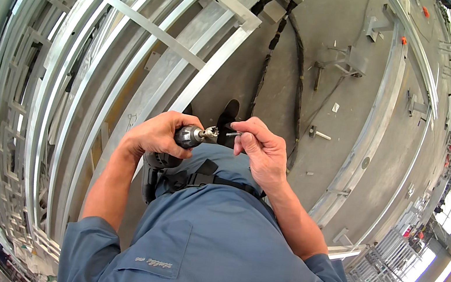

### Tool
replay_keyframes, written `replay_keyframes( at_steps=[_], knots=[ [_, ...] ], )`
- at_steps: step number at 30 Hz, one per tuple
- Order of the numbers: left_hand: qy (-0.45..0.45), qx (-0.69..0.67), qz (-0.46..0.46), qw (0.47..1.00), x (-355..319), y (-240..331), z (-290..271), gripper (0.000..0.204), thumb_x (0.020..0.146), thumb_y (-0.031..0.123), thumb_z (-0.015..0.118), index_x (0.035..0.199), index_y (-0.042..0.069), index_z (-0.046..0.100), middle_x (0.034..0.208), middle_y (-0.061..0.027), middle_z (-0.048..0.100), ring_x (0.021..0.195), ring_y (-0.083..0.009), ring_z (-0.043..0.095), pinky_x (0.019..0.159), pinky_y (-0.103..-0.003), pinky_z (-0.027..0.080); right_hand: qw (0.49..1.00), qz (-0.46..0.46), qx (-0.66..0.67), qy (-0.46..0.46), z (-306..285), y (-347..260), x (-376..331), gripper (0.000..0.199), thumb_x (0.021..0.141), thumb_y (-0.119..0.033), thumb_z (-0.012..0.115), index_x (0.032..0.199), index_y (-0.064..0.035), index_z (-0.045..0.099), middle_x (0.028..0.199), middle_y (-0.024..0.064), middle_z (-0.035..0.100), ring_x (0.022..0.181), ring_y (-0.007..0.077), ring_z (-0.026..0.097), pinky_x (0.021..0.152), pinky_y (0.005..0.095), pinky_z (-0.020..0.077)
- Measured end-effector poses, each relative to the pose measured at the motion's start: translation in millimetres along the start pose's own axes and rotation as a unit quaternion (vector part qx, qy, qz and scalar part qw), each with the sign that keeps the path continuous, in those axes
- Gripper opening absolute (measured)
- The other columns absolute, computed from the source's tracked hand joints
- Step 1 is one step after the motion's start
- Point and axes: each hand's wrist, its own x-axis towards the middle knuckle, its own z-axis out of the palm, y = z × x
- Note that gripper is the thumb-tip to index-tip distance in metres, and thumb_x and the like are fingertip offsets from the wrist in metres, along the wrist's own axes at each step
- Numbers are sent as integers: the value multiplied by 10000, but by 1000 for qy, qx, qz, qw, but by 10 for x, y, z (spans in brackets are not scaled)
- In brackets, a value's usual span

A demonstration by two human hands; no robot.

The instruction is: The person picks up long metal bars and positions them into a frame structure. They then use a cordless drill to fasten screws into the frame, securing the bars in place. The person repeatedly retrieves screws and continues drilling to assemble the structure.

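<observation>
My left hand is wrapped round the front of a dark power drill, its black chuck showing between thumb and fingers. A short toothed metal cutter sticks out of the chuck, pointing right. Just right of it, my right hand pinches a thin metal pin or key between thumb and forefinger. That thin piece is aimed at the cutter's end; I cannot tell whether they touch. The drill's rear part is down by my waist, partly hidden by the left hand.
A welded aluminium frame with long rails lies close at the left. Dark cables run along the grey floor ahead. A metal bracket stand is on the floor ahead right, near a long metal beam. My dark shoe shows below my hands.
</observation>
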Motion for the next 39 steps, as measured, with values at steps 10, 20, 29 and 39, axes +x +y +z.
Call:
replay_keyframes(
  at_steps=[10, 20, 29, 39],
  knots=[
    [-59, -27, -17, 998, -127, -185, -33, 387, 667, 90, 791, 1030, 40, 667, 866, -15, 651, 839, -134, 611, 784, -296, 496, 998, 42, -7, 38, 250, 61, 61, 145, 995, -35, 612, 1096, 27, 696, 948, 56, 661, 810, 131, 649, 751, 270, 537],
    [-104, -93, -29, 990, -248, -243, 50, 439, 702, 113, 795, 1112, 57, 647, 895, -22, 659, 885, -129, 614, 809, -302, 494, 991, 75, 46, 97, 299, 179, 84, 158, 948, -32, 690, 1088, 28, 647, 949, 116, 719, 792, 166, 694, 719, 292, 584],
    [-43, 50, -18, 998, -324, -186, 95, 462, 695, 145, 801, 1119, 49, 646, 916, -66, 674, 893, -192, 641, 808, -336, 507, 996, 39, -57, 59, 345, 102, 7, 128, 904, 80, 687, 1017, 22, 704, 982, 93, 711, 852, 138, 681, 783, 273, 582],
    [146, 303, -82, 938, -375, 39, 386, 439, 700, 158, 762, 1124, 110, 658, 899, -166, 719, 880, -384, 674, 803, -439, 526, 993, 42, -93, 51, 120, 128, -71, 151, 882, 112, 685, 1001, 28, 721, 1006, 68, 668, 884, 128, 651, 779, 255, 547]
  ],
)
